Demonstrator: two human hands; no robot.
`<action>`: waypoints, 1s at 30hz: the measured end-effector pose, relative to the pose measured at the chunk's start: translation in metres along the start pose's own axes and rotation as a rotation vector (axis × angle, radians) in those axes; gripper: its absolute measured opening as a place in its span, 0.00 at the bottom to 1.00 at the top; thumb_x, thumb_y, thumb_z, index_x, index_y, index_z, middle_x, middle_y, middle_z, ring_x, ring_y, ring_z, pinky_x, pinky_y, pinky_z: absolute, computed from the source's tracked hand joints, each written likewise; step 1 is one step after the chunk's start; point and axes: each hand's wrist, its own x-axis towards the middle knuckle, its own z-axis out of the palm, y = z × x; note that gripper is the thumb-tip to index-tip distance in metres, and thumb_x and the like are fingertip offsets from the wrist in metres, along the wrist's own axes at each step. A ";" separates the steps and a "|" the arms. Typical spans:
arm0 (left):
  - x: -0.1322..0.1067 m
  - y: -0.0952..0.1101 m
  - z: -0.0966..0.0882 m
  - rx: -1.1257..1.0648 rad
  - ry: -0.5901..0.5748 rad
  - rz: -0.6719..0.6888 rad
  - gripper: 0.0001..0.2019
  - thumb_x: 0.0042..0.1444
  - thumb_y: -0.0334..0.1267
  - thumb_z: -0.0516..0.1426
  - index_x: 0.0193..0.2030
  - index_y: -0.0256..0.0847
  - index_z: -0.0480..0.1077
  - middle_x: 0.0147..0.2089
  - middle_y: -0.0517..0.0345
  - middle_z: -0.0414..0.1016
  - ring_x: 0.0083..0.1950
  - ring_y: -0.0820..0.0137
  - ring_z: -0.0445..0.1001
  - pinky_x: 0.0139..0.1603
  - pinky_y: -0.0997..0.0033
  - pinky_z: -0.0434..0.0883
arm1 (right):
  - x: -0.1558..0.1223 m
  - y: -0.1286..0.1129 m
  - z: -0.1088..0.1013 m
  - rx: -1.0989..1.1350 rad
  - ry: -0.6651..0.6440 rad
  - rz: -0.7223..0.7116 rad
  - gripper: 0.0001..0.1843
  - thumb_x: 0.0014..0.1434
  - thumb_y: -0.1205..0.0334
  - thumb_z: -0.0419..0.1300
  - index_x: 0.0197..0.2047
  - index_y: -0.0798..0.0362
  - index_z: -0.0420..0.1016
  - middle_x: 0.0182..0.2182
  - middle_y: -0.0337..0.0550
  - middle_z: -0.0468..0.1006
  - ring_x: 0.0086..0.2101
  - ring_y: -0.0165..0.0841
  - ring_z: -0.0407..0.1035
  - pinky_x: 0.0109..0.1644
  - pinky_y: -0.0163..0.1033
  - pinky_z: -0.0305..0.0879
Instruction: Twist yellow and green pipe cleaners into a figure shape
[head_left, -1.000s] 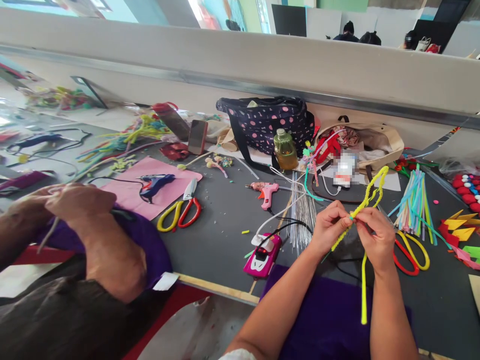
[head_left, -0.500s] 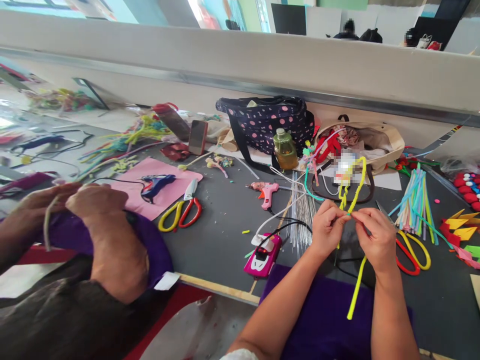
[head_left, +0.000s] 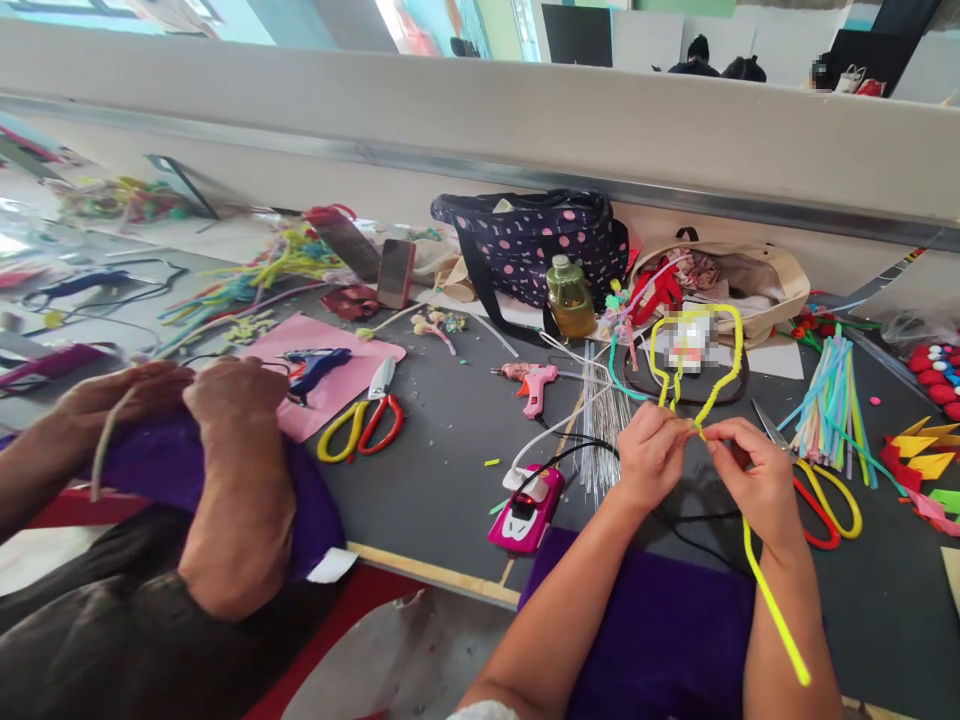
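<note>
A bright yellow pipe cleaner [head_left: 776,612] runs between my two hands above the table. Its upper part forms a wide loop, and a long free tail hangs down past my right wrist. My left hand [head_left: 654,455] is closed, pinching the base of the loop. Facing it, my right hand [head_left: 756,470] pinches the same pipe cleaner between thumb and forefinger, close to the left fingertips. Red-and-yellow-handled scissors [head_left: 831,520] lie just right of my right hand. Beyond them is a bundle of pastel pipe cleaners [head_left: 832,410].
A pink glue gun [head_left: 534,385], thin wires [head_left: 600,430] and a magenta power strip [head_left: 529,515] lie to the left. A bottle [head_left: 570,300] and bags [head_left: 525,250] stand behind. At far left, a co-worker's hands [head_left: 232,400] hold a pale pipe cleaner; more scissors [head_left: 382,430] lie between us.
The yellow loop has opened wider, and its free tail has swung right and down over my right wrist. My hands stay close together. The co-worker's hands have shifted slightly right.
</note>
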 end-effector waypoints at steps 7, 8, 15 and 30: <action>-0.003 -0.004 0.001 0.084 -0.049 0.042 0.09 0.59 0.32 0.55 0.44 0.43 0.74 0.32 0.55 0.72 0.32 0.69 0.68 0.31 0.69 0.65 | -0.001 0.009 0.002 0.159 0.007 0.245 0.13 0.56 0.52 0.62 0.37 0.53 0.78 0.29 0.41 0.77 0.26 0.31 0.67 0.26 0.33 0.61; -0.004 -0.004 0.002 0.092 -0.053 0.050 0.09 0.59 0.32 0.55 0.44 0.42 0.74 0.32 0.55 0.72 0.32 0.69 0.67 0.31 0.69 0.65 | -0.001 0.009 0.003 0.180 0.019 0.272 0.13 0.55 0.52 0.62 0.38 0.53 0.77 0.29 0.41 0.77 0.26 0.30 0.66 0.26 0.33 0.60; -0.008 -0.005 0.005 0.136 -0.120 0.033 0.09 0.61 0.34 0.53 0.43 0.42 0.75 0.30 0.54 0.71 0.31 0.69 0.66 0.30 0.69 0.63 | -0.001 -0.003 0.004 0.298 0.071 0.288 0.11 0.53 0.55 0.64 0.36 0.53 0.74 0.25 0.38 0.74 0.24 0.28 0.63 0.25 0.31 0.58; 0.001 0.005 0.008 -0.176 0.093 -0.295 0.06 0.59 0.35 0.58 0.35 0.41 0.77 0.30 0.57 0.72 0.31 0.72 0.70 0.31 0.73 0.67 | -0.007 -0.015 0.006 0.322 -0.059 0.009 0.11 0.61 0.58 0.58 0.44 0.48 0.78 0.34 0.42 0.79 0.28 0.30 0.71 0.31 0.36 0.69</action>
